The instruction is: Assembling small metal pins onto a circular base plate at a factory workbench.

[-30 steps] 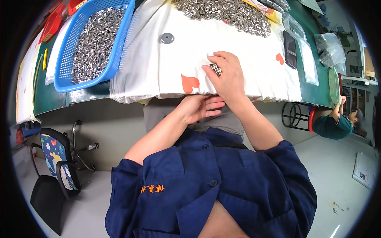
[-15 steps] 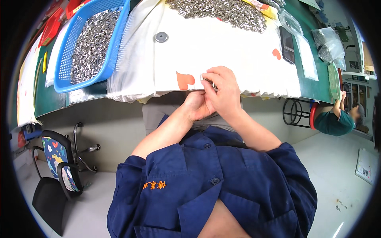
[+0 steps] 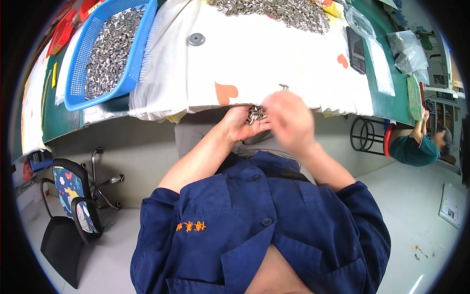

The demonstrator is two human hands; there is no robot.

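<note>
At the table's near edge my left hand (image 3: 238,127) is cupped palm up, holding several short shiny metal pins (image 3: 255,115). My right hand (image 3: 293,120) is beside it on the right, smeared by motion, so its fingers cannot be read. Just beyond the right hand's fingers, a few more metal pins (image 3: 284,87) show against the white cloth (image 3: 274,59). Whether the right hand touches them is unclear. A large heap of the same kind of pins (image 3: 279,13) covers the far side of the cloth.
To the left stands a blue plastic basket (image 3: 138,59) full of metal pins. A grey metal disc (image 3: 197,39) lies on the cloth. At the right are a dark phone (image 3: 356,50) and plastic bags (image 3: 408,51). Another person (image 3: 416,147) sits farther right; an office chair (image 3: 73,210) stands at lower left.
My right hand has moved off my left palm to the right, uncovering the pins in it. A few pins now show on the cloth beyond the right hand.
</note>
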